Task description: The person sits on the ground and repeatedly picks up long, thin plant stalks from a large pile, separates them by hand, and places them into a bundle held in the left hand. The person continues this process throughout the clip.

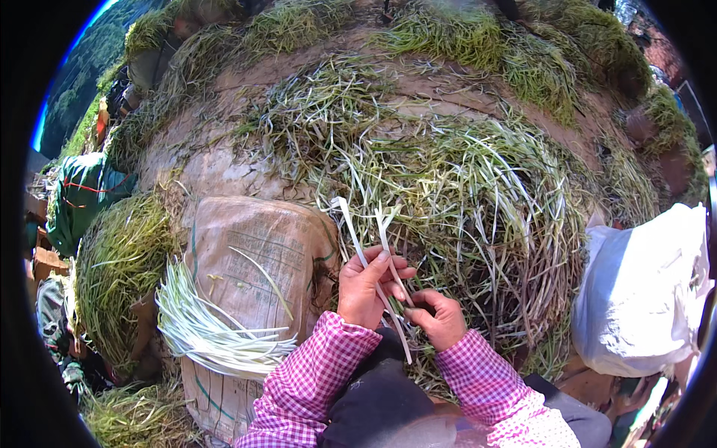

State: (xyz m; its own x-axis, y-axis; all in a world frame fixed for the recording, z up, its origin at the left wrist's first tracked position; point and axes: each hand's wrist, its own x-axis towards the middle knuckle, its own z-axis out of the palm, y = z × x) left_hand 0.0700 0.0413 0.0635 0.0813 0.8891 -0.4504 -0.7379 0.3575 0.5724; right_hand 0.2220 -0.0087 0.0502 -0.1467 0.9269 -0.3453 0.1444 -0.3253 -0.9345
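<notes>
My left hand holds two pale plant stalks between thumb and fingers. One long white stalk runs down past the palm, its lower end hanging free. A second, forked stalk crosses the fingers. Its lower end is pinched by the thumb and fingertips of my right hand. Just beyond both hands spreads a large tangled heap of green and whitish stalks. To the left, a neat bundle of clean white stalks lies across a brown woven sack bearing print. One loose stalk rests on that sack.
A white plastic sack stands at right. Piles of greens lie at left, and more greens line the far side. At far left is a green bag with red string. Bare brown ground covering shows between the heaps.
</notes>
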